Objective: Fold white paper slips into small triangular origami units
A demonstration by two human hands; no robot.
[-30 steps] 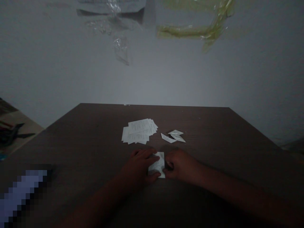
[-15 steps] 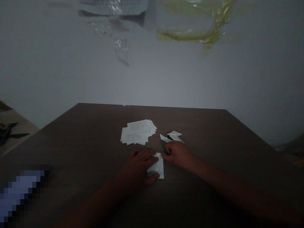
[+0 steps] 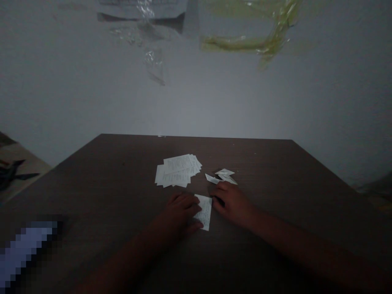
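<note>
A small printed sheet of paper [image 3: 206,212] lies on the table in front of me, its left part under my left hand [image 3: 183,210]. That hand is open, its fingertips and thumb resting spread over the sheet. My right hand [image 3: 231,202] is at the sheet's upper right edge, fingers curved and a gap showing between them and the thumb; nothing is visible in its grip. Just beyond the right hand lie several folded paper pieces [image 3: 226,175]. Farther off to the left is a loose pile of printed paper sheets [image 3: 177,170].
The dark wooden table [image 3: 128,157] meets a pale wall [image 3: 196,98]. Clear and yellowish tape [image 3: 235,44] sticks to the wall. At the lower left is a pixelated bright rectangle [image 3: 27,249]. Dark items [image 3: 15,175] sit beyond the table's left edge.
My right hand's fingers have loosened from a tighter curl. My left hand has shifted slightly left, uncovering more of the sheet, which now sits a little turned.
</note>
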